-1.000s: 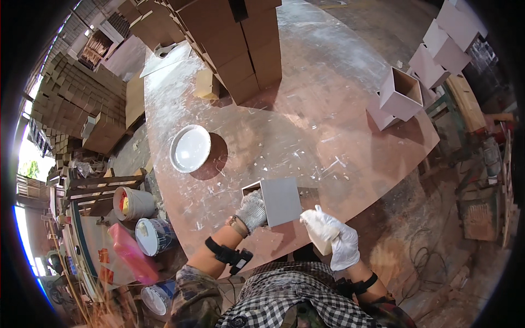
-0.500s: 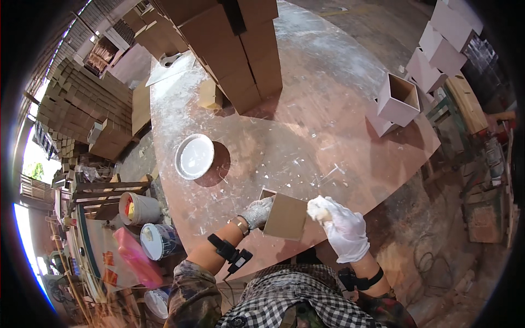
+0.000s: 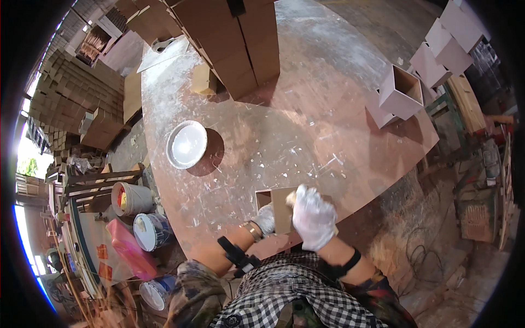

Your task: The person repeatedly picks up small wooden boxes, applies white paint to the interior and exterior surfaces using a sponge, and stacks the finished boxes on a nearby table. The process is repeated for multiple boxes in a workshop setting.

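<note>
My left hand (image 3: 266, 220), in a grey knit glove, grips a small brown open-ended box (image 3: 282, 212) near the table's front edge. Its fingers go in at the box's open left side and are partly hidden. My right hand (image 3: 314, 220), in a white glove, is closed around a pale, sponge-like wad (image 3: 290, 199) and lies against the box's brown face. Most of the wad is covered by the fingers. Ahead to the left on the table (image 3: 306, 142) is a round tub (image 3: 186, 145) with a white surface inside.
Tall stacked brown boxes (image 3: 229, 49) rise at the far side, with a yellowish block (image 3: 204, 80) beside them. At the right are pale pinkish boxes (image 3: 401, 94). Buckets (image 3: 149, 232) and a pink plastic bag (image 3: 131, 249) stand left of the table. White crumbs dot the tabletop.
My right hand has moved left, from beside the box onto its face, with the wad in it. The box has turned slightly in my left hand. The whole view has shifted a little.
</note>
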### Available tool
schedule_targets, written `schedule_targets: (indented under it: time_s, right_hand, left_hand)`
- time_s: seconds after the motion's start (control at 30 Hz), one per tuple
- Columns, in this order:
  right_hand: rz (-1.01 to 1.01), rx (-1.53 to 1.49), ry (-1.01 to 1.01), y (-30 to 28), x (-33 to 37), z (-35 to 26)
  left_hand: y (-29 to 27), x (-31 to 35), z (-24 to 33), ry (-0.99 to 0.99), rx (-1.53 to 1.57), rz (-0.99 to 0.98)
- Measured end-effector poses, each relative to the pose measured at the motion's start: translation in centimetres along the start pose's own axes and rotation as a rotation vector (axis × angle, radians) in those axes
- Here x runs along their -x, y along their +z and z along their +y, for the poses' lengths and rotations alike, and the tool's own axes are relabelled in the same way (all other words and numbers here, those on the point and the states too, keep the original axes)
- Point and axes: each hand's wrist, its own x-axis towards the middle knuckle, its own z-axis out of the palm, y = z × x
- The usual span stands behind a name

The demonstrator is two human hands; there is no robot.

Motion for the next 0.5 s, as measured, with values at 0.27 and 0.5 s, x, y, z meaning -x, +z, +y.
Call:
schedule_targets:
  time_s: [0.27,0.5]
  right_hand:
    - [0.056,-0.134,-0.142,-2.3,4.0,1.3]
    - [-0.045,-0.152,0.112,-1.0,0.6,1.0]
  left_hand:
    - [-0.7,-1.4,1.5,-0.268,0.088,-0.178]
    - [3.0,-1.7,0.6,-0.126,0.037,0.217]
